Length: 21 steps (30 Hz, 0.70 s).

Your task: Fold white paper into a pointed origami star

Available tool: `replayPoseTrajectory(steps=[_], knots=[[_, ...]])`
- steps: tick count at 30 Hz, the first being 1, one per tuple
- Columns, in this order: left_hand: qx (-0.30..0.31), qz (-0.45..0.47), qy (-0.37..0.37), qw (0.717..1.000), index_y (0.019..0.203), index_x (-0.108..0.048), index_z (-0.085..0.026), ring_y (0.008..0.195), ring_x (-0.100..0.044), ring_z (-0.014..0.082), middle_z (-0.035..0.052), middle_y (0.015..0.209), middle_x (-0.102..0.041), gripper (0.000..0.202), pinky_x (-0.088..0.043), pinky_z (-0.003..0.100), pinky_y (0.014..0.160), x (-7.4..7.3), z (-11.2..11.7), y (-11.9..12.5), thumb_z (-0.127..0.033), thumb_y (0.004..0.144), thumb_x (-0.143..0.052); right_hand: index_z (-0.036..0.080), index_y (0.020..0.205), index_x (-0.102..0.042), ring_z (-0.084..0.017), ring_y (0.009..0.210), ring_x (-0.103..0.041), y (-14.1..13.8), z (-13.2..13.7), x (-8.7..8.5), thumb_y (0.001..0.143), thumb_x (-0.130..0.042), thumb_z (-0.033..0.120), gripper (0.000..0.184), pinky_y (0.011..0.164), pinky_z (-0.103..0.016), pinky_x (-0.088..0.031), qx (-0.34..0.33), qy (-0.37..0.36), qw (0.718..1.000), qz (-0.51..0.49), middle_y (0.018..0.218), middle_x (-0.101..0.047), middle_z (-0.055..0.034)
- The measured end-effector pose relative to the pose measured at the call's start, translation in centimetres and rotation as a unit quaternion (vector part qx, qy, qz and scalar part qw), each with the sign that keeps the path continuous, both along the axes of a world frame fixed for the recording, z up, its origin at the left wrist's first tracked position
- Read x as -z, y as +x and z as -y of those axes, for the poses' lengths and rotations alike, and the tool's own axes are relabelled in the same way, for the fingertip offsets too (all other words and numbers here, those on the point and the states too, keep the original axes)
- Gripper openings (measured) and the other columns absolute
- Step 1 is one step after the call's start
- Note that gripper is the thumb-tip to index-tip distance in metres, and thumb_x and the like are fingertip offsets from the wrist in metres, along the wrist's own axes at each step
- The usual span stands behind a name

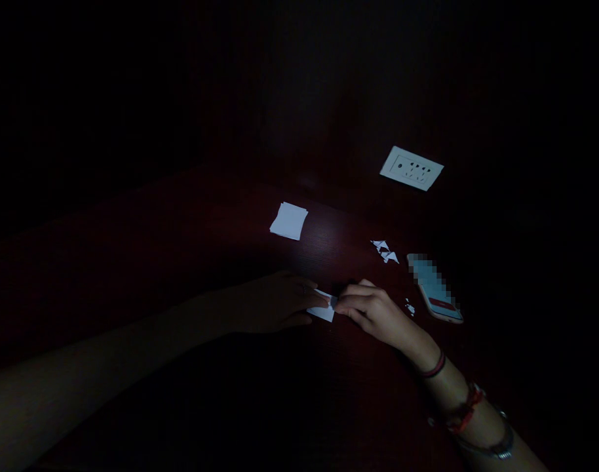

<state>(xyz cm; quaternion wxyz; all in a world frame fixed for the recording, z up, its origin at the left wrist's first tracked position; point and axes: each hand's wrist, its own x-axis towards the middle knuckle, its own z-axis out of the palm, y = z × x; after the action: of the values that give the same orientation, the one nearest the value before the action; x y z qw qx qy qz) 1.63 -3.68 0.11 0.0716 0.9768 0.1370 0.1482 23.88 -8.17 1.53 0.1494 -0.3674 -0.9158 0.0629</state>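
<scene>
A small piece of white paper (322,313) lies on the dark red table between my two hands. My left hand (280,301), in shadow, reaches in from the left with its fingers stretched out, and the fingertips rest on the paper. At the paper's right edge my right hand (375,311) is closed in a pinch, with a bit of the paper at its fingertips. Behind them sits a stack of white square paper sheets (289,221). Folded white paper pieces (385,252) lie beyond my right hand.
A phone (434,288) with a lit screen lies right of my right hand. Tiny white paper scraps (410,307) are scattered near it. A white socket plate (412,168) is set at the back right. Most of the surroundings are too dark to make out.
</scene>
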Motion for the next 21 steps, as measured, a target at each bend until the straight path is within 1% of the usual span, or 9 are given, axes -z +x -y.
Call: replayPoseTrajectory(steps=[7, 11, 16, 21], knots=[[0.006, 0.020, -0.009, 1.000, 0.117, -0.040, -0.026, 0.112, -0.037, 0.0173, -0.0006, 0.119, -0.047, 0.035, -0.026, 0.031, 0.094, 0.45, -0.18, -0.13, -0.028, 0.082, -0.045, 0.019, 0.081, -0.058, -0.012, 0.073, -0.051, -0.03, 0.02, -0.05, 0.083, -0.040, 0.019, 0.018, 0.071, -0.026, -0.034, 0.017, -0.010, 1.000, 0.004, 0.077, -0.055, -0.0022], [0.009, 0.009, -0.013, 1.000, 0.118, -0.039, -0.027, 0.113, -0.036, 0.0171, -0.0016, 0.120, -0.046, 0.036, -0.025, 0.032, 0.094, 0.60, -0.23, -0.09, -0.028, 0.082, -0.045, 0.017, 0.081, -0.057, -0.012, 0.071, -0.050, -0.07, -0.01, 0.04, 0.084, -0.038, 0.019, 0.020, 0.065, -0.024, -0.037, 0.020, -0.029, 0.999, -0.012, 0.075, -0.053, -0.0032], [0.006, -0.002, -0.009, 1.000, 0.119, -0.038, -0.026, 0.113, -0.035, 0.0178, -0.0006, 0.122, -0.044, 0.036, -0.023, 0.033, 0.094, 0.43, -0.19, -0.09, -0.029, 0.083, -0.043, 0.017, 0.081, -0.058, -0.013, 0.071, -0.049, -0.07, -0.06, 0.14, 0.084, -0.038, 0.018, 0.020, 0.064, -0.023, -0.038, 0.016, -0.031, 0.999, -0.015, 0.075, -0.052, -0.0034], [0.005, -0.015, -0.008, 1.000, 0.123, -0.033, -0.025, 0.113, -0.035, 0.0179, -0.0004, 0.123, -0.043, 0.039, -0.022, 0.032, 0.094, 0.10, -0.03, -0.01, -0.028, 0.084, -0.041, 0.017, 0.082, -0.059, -0.013, 0.072, -0.050, -0.12, -0.05, 0.10, 0.083, -0.039, 0.015, 0.020, 0.065, -0.023, -0.039, 0.017, -0.031, 0.999, -0.016, 0.076, -0.053, -0.0035]])
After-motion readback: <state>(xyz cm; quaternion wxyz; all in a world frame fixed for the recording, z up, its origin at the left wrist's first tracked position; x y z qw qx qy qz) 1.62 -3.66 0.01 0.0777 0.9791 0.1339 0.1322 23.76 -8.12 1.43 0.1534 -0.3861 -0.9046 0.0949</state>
